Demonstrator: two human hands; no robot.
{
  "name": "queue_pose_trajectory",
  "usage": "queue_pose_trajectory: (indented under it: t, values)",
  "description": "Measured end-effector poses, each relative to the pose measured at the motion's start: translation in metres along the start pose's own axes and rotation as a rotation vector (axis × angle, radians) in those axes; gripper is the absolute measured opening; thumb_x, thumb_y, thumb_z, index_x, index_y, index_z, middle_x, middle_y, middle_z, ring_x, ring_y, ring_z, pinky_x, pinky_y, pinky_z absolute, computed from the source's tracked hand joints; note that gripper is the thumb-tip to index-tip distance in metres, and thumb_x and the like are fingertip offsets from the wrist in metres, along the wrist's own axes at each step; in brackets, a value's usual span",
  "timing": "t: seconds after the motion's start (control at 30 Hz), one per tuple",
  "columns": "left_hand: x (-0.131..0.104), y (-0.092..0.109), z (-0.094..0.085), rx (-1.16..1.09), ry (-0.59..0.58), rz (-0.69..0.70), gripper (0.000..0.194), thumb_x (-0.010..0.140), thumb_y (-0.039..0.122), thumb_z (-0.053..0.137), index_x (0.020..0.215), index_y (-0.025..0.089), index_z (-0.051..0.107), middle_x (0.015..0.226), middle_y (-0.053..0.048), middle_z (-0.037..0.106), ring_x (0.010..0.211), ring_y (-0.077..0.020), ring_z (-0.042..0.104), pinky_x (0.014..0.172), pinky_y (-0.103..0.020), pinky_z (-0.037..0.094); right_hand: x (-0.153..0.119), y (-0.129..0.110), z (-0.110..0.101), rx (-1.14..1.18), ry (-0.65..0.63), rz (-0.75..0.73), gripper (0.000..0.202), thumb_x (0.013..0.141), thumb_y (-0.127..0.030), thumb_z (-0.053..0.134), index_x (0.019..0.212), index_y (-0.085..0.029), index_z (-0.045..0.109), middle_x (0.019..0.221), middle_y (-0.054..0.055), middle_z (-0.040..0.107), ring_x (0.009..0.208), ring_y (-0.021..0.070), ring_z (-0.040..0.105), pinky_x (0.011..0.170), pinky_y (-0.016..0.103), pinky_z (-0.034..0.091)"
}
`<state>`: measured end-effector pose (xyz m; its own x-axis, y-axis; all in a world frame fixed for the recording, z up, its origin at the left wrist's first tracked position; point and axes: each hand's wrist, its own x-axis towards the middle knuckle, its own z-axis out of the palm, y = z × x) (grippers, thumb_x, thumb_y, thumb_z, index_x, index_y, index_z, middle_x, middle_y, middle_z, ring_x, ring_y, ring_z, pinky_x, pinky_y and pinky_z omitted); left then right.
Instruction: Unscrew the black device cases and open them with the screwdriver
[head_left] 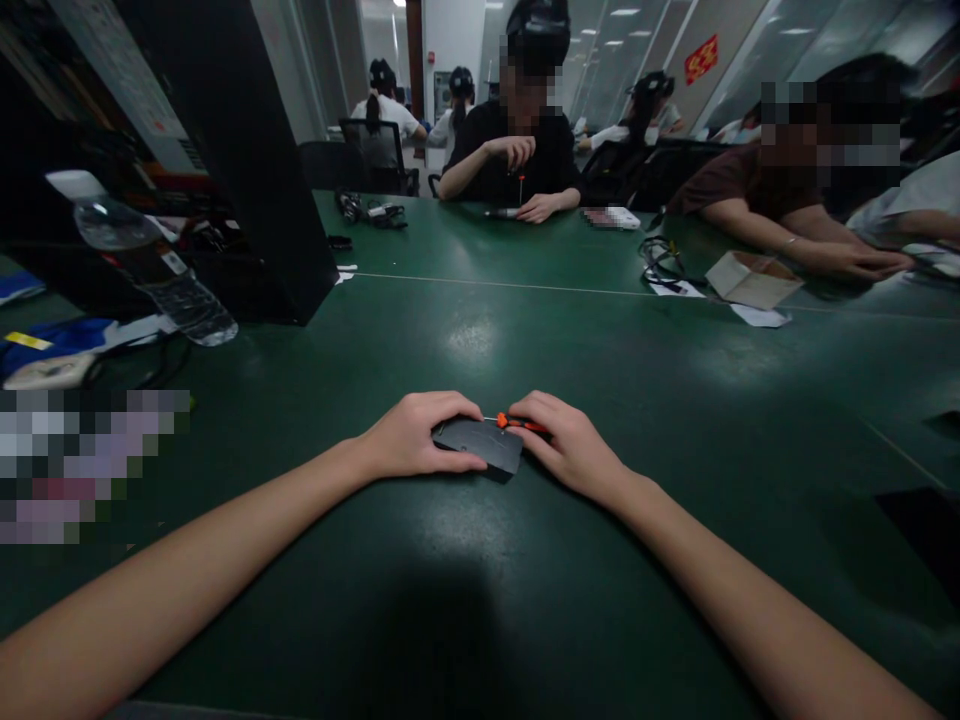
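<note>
A flat dark grey rectangular device (480, 444) lies on the green table (480, 600) in front of me. My left hand (416, 437) grips its left end and holds it against the table. My right hand (571, 443) holds a small orange-handled screwdriver (517, 424), whose tip rests at the device's upper right edge. Both forearms reach in from the bottom corners of the view.
A clear plastic bottle (150, 265) lies tilted at the left beside a tall black box (247, 170). Across the table a person holds a screwdriver upright; another person's arm rests at the right near a small cardboard box (752, 279) and black cables (660, 262).
</note>
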<state>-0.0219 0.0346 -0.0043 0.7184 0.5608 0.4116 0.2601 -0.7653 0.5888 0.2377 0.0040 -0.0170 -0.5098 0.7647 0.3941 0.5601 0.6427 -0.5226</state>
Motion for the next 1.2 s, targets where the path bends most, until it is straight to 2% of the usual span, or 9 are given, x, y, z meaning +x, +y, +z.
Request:
queue_pose_trajectory:
  t: [0.13, 0.33, 0.47, 0.53, 0.7, 0.8, 0.93, 1.07, 1.2]
  values:
    - [0.001, 0.003, 0.003, -0.009, 0.018, 0.0, 0.047, 0.079, 0.047, 0.081, 0.114, 0.017, 0.071, 0.109, -0.011, 0.076, 0.098, -0.0249, 0.071, 0.087, -0.033, 0.052, -0.002, 0.002, -0.001, 0.029, 0.004, 0.004, 0.02, 0.102, -0.033, 0.053, 0.105, -0.019, 0.065, 0.094, 0.007, 0.067, 0.087, 0.0178, 0.062, 0.079, 0.031, 0.05]
    - [0.004, 0.012, 0.005, -0.082, 0.097, -0.131, 0.042, 0.08, 0.047, 0.08, 0.108, 0.017, 0.071, 0.104, -0.008, 0.076, 0.094, -0.0225, 0.071, 0.083, -0.031, 0.05, -0.004, 0.007, 0.002, 0.045, 0.034, 0.028, 0.017, 0.098, -0.027, 0.056, 0.107, -0.018, 0.067, 0.097, 0.007, 0.07, 0.087, 0.0182, 0.064, 0.079, 0.031, 0.05]
    - [0.003, 0.014, 0.006, -0.17, 0.148, -0.188, 0.04, 0.078, 0.048, 0.081, 0.102, 0.017, 0.073, 0.1, -0.008, 0.075, 0.091, -0.0223, 0.069, 0.083, -0.032, 0.05, -0.005, 0.004, -0.001, 0.043, 0.043, 0.003, 0.017, 0.098, -0.031, 0.057, 0.105, -0.019, 0.068, 0.094, 0.006, 0.07, 0.084, 0.0177, 0.064, 0.077, 0.03, 0.05]
    - [0.001, 0.011, 0.008, -0.308, 0.237, -0.269, 0.042, 0.081, 0.053, 0.077, 0.1, 0.016, 0.073, 0.095, -0.008, 0.075, 0.088, -0.0215, 0.068, 0.081, -0.031, 0.05, -0.007, 0.002, -0.002, 0.044, 0.052, 0.017, 0.017, 0.098, -0.033, 0.058, 0.104, -0.019, 0.068, 0.093, 0.006, 0.069, 0.084, 0.0176, 0.064, 0.076, 0.03, 0.049]
    - [0.002, 0.0, 0.011, -0.763, 0.576, -0.5, 0.061, 0.085, 0.074, 0.06, 0.088, 0.013, 0.07, 0.075, -0.005, 0.068, 0.068, -0.0146, 0.063, 0.067, -0.026, 0.049, -0.012, -0.002, -0.003, 0.008, 0.121, 0.111, 0.019, 0.097, -0.034, 0.061, 0.106, -0.019, 0.068, 0.093, 0.005, 0.071, 0.078, 0.0166, 0.064, 0.072, 0.029, 0.05]
    - [0.005, 0.001, 0.01, -0.912, 0.671, -0.572, 0.064, 0.087, 0.075, 0.056, 0.087, 0.012, 0.068, 0.068, -0.003, 0.063, 0.053, -0.0093, 0.051, 0.056, -0.023, 0.043, -0.014, -0.003, -0.002, -0.015, 0.09, 0.138, 0.02, 0.097, -0.033, 0.061, 0.109, -0.019, 0.067, 0.097, 0.006, 0.072, 0.082, 0.0174, 0.066, 0.074, 0.031, 0.052]
    - [0.006, 0.009, 0.007, -0.959, 0.615, -0.614, 0.062, 0.092, 0.071, 0.052, 0.08, 0.012, 0.066, 0.064, -0.003, 0.063, 0.045, -0.0071, 0.043, 0.048, -0.023, 0.036, -0.014, -0.006, -0.002, -0.022, 0.046, 0.171, 0.024, 0.097, -0.033, 0.059, 0.116, -0.019, 0.065, 0.101, 0.007, 0.072, 0.087, 0.0188, 0.068, 0.078, 0.033, 0.055]
    - [0.004, 0.014, 0.007, -0.949, 0.559, -0.641, 0.062, 0.089, 0.07, 0.058, 0.075, 0.01, 0.067, 0.057, -0.004, 0.063, 0.041, -0.0068, 0.042, 0.046, -0.024, 0.032, -0.013, -0.008, -0.003, -0.023, 0.04, 0.166, 0.022, 0.098, -0.033, 0.058, 0.112, -0.019, 0.067, 0.096, 0.006, 0.072, 0.084, 0.0184, 0.067, 0.077, 0.034, 0.055]
    - [0.003, 0.013, 0.008, -0.995, 0.599, -0.67, 0.059, 0.084, 0.068, 0.066, 0.084, 0.009, 0.068, 0.076, -0.011, 0.075, 0.038, -0.005, 0.042, 0.042, -0.023, 0.031, -0.012, -0.009, -0.003, -0.028, 0.021, 0.155, 0.02, 0.099, -0.032, 0.055, 0.109, -0.019, 0.067, 0.092, 0.006, 0.07, 0.08, 0.0172, 0.066, 0.073, 0.032, 0.054]
